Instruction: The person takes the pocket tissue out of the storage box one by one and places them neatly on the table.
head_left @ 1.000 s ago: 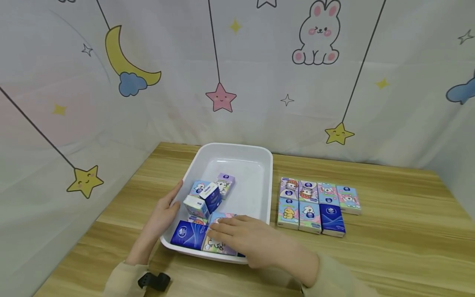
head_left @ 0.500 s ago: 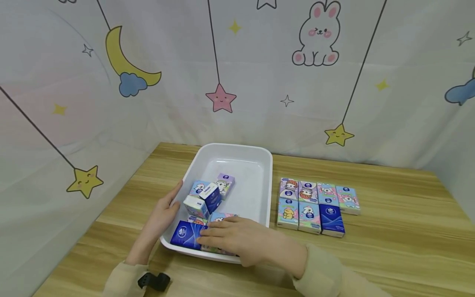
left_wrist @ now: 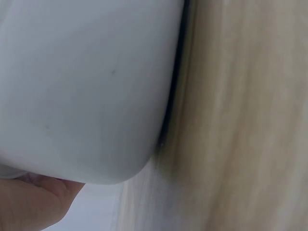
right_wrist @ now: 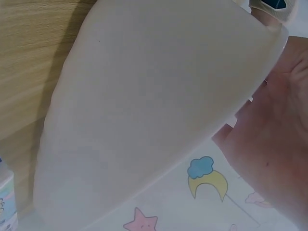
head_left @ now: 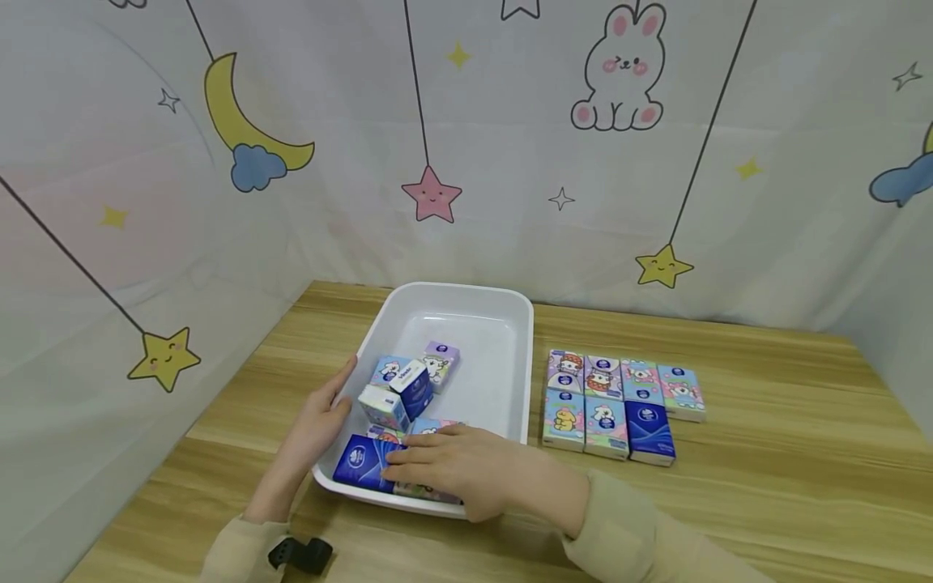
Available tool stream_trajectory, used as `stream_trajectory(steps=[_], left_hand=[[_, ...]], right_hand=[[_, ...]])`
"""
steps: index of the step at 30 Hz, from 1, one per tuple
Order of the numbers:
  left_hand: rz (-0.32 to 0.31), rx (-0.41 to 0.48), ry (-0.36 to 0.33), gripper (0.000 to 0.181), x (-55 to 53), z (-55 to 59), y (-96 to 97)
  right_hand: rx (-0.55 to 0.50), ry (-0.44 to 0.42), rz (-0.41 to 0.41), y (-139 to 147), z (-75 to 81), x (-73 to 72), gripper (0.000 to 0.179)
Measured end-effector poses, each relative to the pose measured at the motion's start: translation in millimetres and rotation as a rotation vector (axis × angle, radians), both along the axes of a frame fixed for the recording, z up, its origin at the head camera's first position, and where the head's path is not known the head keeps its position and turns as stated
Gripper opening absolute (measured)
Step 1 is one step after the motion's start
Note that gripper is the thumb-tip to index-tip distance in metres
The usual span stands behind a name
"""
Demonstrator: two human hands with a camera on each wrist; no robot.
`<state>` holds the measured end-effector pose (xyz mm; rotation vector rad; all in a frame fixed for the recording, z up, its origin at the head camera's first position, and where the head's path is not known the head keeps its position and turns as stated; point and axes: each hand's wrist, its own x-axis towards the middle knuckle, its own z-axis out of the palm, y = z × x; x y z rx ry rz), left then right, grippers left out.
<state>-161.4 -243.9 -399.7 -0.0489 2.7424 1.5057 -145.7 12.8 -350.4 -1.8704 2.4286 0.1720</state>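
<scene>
A white plastic tray (head_left: 487, 340) holds several tissue packs. My left hand (head_left: 312, 427) grips its left wall near the front, thumb on the inner side; the left wrist view shows the tray's outer wall (left_wrist: 96, 91) up close. Over the tray's front right corner lies my right hand (head_left: 472, 470), fingers stretched out to the left across a pastel tissue pack (head_left: 430, 425) and touching the edge of a dark blue pack (head_left: 360, 461). Its palm hides most of what lies below. A small white-and-blue pack (head_left: 414, 389) leans on others in a loose heap.
Right of the tray, several tissue packs (head_left: 605, 425) lie in two rows on the wooden table (head_left: 787, 437). A purple pack (head_left: 441, 360) lies farther back in the tray. A printed curtain (head_left: 510, 243) hangs behind the table. A black band (head_left: 300, 555) is on the left wrist.
My right hand has slid a little to the left over the pastel packs, covering more of them and reaching the dark blue one. The left hand keeps its hold on the tray.
</scene>
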Motion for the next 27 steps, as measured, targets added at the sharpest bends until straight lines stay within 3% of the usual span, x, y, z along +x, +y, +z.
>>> stream_trajectory(steps=[6,14,21,27], left_hand=[[0.003,0.001,-0.011,0.06,0.8,-0.5,-0.3],[0.01,0.0,0.003,0.059,-0.8,-2.9,-1.7],[0.011,0.014,-0.001,0.06,-1.7,-3.4,-1.0],[0.017,0.019,0.003,0.06,-2.3,-4.2,-1.4]], right_hand=[[-0.012,-0.044,-0.01,0.4,-3.0,-2.5,0.076],[-0.032,-0.02,-0.005,0.4,-5.1,-4.2,0.071],[-0.002,-0.002,-0.066,1.0,-1.7,-4.1,0.074],[-0.022,-0.067,-0.107,3.7,-1.6,-7.2,0.071]])
